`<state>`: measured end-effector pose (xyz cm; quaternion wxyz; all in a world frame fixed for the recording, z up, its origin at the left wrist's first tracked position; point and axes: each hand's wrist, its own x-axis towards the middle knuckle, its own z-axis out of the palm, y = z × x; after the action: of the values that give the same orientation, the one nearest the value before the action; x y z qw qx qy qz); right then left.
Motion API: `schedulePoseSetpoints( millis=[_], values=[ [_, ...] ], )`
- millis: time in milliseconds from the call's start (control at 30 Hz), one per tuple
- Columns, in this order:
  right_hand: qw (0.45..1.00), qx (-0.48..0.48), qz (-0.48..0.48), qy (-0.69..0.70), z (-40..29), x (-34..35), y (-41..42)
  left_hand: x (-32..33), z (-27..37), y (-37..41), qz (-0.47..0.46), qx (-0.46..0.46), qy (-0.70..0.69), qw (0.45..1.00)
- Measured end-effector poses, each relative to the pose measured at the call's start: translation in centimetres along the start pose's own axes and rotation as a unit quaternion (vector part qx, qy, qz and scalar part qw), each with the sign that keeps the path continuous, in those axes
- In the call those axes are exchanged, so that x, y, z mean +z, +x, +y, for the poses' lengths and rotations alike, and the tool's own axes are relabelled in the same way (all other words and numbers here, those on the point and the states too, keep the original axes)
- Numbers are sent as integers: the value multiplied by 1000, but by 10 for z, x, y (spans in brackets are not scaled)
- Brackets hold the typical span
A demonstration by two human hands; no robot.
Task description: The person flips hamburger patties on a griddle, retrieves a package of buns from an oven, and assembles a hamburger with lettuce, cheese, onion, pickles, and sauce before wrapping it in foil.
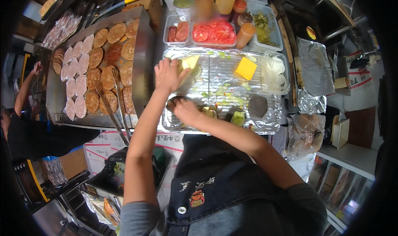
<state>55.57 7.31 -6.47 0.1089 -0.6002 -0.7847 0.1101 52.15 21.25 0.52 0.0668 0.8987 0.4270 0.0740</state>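
A wire rack over a foil-lined tray [217, 77] lies before me. My left hand [169, 74] is at its upper left, fingers spread against a pale yellow cheese slice or wrapper [189, 61]; whether it grips this is unclear. My right hand [185, 110] reaches to the lower left of the rack, its fingertips on a dark bun [171, 103]. Right of that hand are a partly hidden topped bun [210, 111], a dark bun with lettuce [238, 117] and a dark bun half [258, 106]. An orange cheese slice [246, 68] lies higher up, beside a container of sliced onion [275, 72].
On the left, a griddle [59, 96] holds many patties and metal tongs [116, 108]. Behind the rack stand tomato slices [214, 33], bacon or ham [178, 32], pickles [266, 27] and sauce bottles [225, 1]. Another person's arm [26, 86] shows at far left.
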Motion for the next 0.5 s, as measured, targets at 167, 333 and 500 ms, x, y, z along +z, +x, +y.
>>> schedulePoseSetpoints(
  millis=[167, 333, 500],
  values=[
    [889, 181, 63, 415, 47, -92, -23, -20, -3, -74, -21, -126, -351, 927],
    [740, 252, -34, 623, 64, -120, -95, -16, 33, -130, -285, -295, -646, 643],
    [790, 321, -4, 522, 55, -57, -141, 28, 55, -176, -206, -269, -544, 767]
  ],
)
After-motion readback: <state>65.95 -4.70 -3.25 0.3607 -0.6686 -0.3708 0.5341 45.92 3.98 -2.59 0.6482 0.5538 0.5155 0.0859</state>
